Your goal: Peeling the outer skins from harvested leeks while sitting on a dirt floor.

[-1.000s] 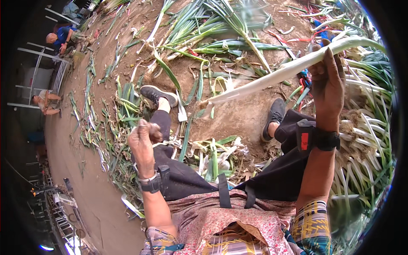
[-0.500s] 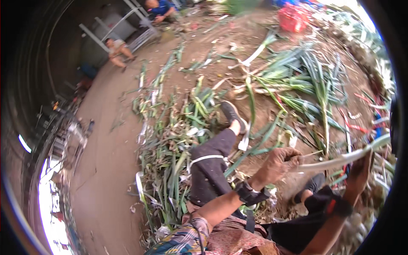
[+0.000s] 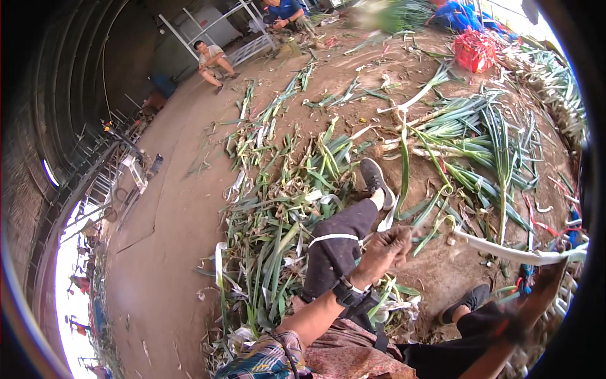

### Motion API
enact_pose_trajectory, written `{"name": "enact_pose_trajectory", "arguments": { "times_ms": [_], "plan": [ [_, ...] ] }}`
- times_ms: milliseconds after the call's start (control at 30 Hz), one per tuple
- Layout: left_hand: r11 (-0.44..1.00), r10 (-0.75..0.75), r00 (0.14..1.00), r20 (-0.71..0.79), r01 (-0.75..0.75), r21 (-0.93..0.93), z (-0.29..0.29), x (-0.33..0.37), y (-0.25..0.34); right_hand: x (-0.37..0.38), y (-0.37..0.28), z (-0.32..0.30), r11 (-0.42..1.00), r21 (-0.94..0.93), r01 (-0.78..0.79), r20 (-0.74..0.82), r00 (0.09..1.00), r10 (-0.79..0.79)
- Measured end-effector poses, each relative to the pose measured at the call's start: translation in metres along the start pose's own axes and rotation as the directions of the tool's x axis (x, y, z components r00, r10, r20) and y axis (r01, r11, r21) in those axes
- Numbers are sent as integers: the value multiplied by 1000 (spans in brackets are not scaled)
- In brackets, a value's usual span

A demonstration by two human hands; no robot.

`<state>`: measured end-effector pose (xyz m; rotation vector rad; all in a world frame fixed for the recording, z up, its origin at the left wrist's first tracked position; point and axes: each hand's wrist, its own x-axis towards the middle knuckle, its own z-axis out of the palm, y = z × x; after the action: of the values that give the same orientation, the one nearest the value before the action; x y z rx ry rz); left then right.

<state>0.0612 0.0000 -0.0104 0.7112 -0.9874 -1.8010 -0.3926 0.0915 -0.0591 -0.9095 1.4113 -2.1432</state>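
My right hand (image 3: 544, 285), blurred and near the right rim, grips a long white leek stalk (image 3: 499, 249). The root end of this leek points left, toward my other hand; its far end runs out at the picture's right edge. My left hand (image 3: 386, 249) is apart from the stalk, above my bent knee, with thumb and fingertips drawn together. Whether anything thin is between those fingertips I cannot make out. A green leaf (image 3: 429, 237) lies on the ground just beyond them.
Leaf trimmings (image 3: 271, 246) are heaped along my left leg. Ahead lies a spread of whole leeks (image 3: 467, 139); more leeks (image 3: 546, 72) line the right side. A red bundle (image 3: 475, 50) stands at the far right. Two people (image 3: 214, 63) sit at the back, by a metal frame (image 3: 252, 47).
My left hand has come away from the leek's root end and moved left. The right hand still holds the stalk. The whole view has shifted with my head.
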Motion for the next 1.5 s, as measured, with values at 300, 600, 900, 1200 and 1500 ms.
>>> {"name": "enact_pose_trajectory", "arguments": {
  "times_ms": [300, 600, 900, 1200, 1500],
  "plan": [
    [900, -167, 978, 128, 204, -385, 75, 6, -27, -1, 13, -3, 999, -35, 8, 58, 998, -6],
    [863, 54, 993, -106, -99, -495, 6, -2, 43, 8, 9, -29, 999, 44, -5, -24, 1000, 7],
    [228, 19, 988, 156, -156, 961, 15, 2, 24, 4, -46, 54, 782, 601, -166, 93, 986, 138],
    [45, 416, 700, 581, -654, 755, 66, 51, 4, 8, -7, 23, 762, 600, -244, 187, 969, 163],
    [755, -32, 971, 239, -133, 642, 74, 23, -12, -29, -74, 113, 959, 268, -87, -236, 959, 153]
  ]
}}
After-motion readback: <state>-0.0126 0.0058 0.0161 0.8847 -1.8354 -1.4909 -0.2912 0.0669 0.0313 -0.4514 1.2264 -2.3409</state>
